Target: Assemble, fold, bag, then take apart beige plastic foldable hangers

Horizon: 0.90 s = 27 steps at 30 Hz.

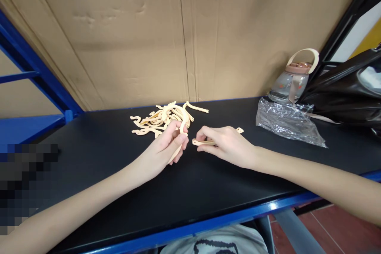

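My left hand (166, 143) is closed around a cream curved plastic handle strip (175, 154), thumb pressed along it; part of the strip is hidden by the fingers. To its right, my right hand (228, 145) pinches another cream handle strip (204, 142), which has a rounded end with a small hole. A cream end piece (239, 130) shows behind the right hand; whether it belongs to the same strip I cannot tell. Just beyond my left hand lies a loose pile of similar cream strips (151, 119), several of them overlapping.
The black tabletop (196, 186) has a blue front edge. A clear bottle (290, 83) with a cream carrying handle stands at the back right. Before it lies a crumpled clear plastic bag (285, 121), beside a shiny black bag (345, 83). Cardboard (133, 39) walls the back.
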Available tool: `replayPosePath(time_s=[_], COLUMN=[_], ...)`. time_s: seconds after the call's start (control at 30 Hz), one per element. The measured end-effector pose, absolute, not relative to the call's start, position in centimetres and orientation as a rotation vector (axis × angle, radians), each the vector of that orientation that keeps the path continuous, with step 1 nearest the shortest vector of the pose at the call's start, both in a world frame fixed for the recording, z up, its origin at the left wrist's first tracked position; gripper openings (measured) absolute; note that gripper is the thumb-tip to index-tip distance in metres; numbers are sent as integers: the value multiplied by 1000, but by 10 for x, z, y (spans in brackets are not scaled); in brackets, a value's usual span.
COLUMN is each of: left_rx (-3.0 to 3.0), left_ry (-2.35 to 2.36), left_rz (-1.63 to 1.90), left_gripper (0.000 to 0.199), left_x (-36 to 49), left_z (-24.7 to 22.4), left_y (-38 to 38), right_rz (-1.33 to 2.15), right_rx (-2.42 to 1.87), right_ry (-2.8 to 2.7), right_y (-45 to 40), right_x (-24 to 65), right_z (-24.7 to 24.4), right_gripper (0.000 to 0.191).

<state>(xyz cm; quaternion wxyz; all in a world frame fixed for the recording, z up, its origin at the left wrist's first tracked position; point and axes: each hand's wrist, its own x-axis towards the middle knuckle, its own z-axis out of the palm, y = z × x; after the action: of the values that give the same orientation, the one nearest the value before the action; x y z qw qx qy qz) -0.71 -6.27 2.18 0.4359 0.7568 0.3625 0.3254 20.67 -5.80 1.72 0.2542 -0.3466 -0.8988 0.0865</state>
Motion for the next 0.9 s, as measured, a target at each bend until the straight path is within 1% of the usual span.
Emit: replayPosePath(time_s=[0.2,0.37,0.5,0.67,0.9], left_rx=[1917,1909,1969,2221,2276], left_ry=[1020,1001,958,961,931], left_rz=[769,776,798,728,690], left_gripper=[29,34,29,18,24], left_x=[-7,-5,-5,-10,-12], left_z=[22,22,18,19,22], left_y=[-62,-62,-59,-54,-53], right_rz=[181,198,154,96,-2], right_rx=[-935,-952,-911,-845,-728], right_ry=[-2441,-2433,-2432,-2481,-2538], right_y=[-57,-55,-55,-51,-48], right_x=[207,207,207,209,212], right_z=[17,17,15,11,9], right_gripper=[7,5,4,6,12])
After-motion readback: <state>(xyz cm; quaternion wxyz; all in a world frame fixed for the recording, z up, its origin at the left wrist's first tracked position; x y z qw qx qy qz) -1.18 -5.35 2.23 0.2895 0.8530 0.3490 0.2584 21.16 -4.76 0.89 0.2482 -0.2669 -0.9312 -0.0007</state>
